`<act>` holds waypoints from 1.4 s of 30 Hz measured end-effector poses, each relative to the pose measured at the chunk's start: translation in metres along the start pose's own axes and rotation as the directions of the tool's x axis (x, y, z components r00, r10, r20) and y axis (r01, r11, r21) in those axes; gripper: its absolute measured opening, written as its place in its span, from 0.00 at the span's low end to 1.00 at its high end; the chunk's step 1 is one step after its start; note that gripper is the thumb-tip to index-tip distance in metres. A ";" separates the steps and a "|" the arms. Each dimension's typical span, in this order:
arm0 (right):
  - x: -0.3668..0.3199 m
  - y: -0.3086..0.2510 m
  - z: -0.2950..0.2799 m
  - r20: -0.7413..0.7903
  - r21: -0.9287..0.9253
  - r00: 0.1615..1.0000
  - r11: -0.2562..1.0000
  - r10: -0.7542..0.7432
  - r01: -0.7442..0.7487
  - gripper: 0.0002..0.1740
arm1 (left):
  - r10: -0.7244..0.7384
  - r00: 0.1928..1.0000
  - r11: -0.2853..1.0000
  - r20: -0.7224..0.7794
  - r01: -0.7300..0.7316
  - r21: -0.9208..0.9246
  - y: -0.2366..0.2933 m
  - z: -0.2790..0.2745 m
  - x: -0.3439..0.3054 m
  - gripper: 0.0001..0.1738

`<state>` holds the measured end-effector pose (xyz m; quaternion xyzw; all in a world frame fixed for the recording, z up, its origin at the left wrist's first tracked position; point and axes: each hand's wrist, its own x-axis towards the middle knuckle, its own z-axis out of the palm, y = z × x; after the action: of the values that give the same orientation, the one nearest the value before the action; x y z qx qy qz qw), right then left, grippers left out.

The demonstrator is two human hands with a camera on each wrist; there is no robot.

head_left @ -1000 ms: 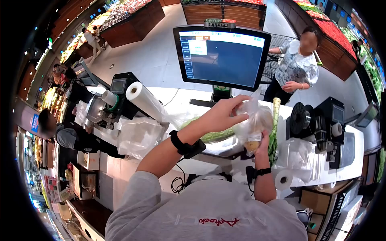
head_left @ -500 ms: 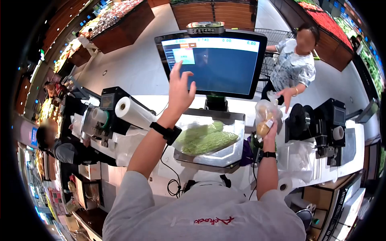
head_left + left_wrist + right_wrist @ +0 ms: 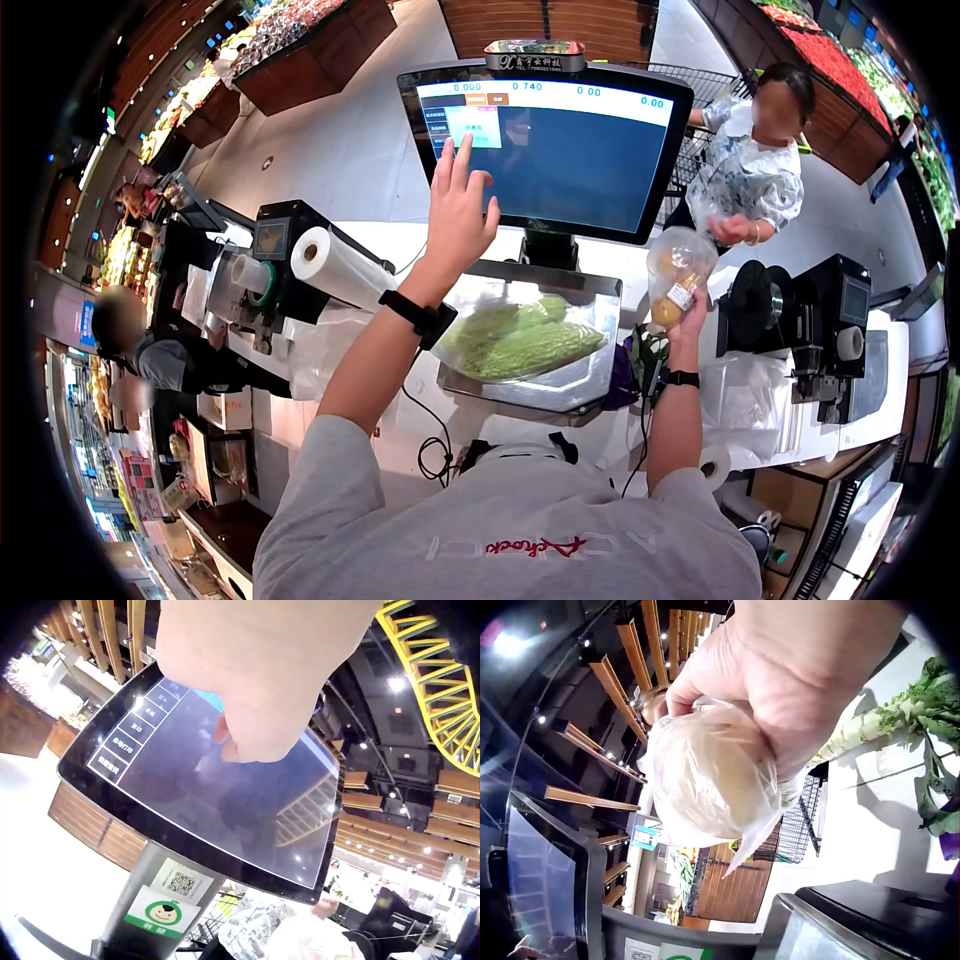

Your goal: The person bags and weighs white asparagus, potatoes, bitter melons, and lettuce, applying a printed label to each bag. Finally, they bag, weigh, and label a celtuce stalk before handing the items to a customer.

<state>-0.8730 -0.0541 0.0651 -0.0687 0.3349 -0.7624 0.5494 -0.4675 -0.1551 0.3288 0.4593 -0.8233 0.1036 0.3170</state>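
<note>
Reaches with straight spread fingers of the left hand (image 3: 458, 215), grip wide, to the upper left part of the black-framed dark blue touchscreen (image 3: 570, 150). Holds in the right hand (image 3: 688, 318), grip closed around its bottom, the clear plastic bag of round yellowish produce (image 3: 677, 268), up above the white worktop (image 3: 390, 240), right of the steel scale tray (image 3: 590, 382) with bagged green vegetables (image 3: 525, 338).

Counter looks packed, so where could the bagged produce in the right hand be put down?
Bare counter lies between the bag roll and the screen stand. Right of the scale, greens, printer and loose bags crowd it.
</note>
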 end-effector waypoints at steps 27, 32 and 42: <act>-0.186 0.013 -0.016 -0.051 -0.704 0.994 0.709 -0.097 0.033 0.14 | -0.477 0.865 0.858 0.154 0.496 -0.132 0.007 -0.079 -0.276 0.18; -0.231 0.042 -0.050 0.241 -0.968 0.969 0.074 0.043 0.238 0.10 | -0.519 0.838 0.832 0.170 0.541 -0.125 0.019 -0.083 -0.309 0.19; -0.242 0.096 -0.051 0.296 -0.926 0.946 -0.204 0.130 0.318 0.09 | -0.555 0.803 0.798 0.216 0.588 -0.136 0.030 -0.102 -0.327 0.19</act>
<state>-0.7275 0.1657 0.0342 -0.6025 0.7093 -0.2416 0.2747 -0.3256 0.1340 0.2099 0.6602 -0.6750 -0.1171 0.3078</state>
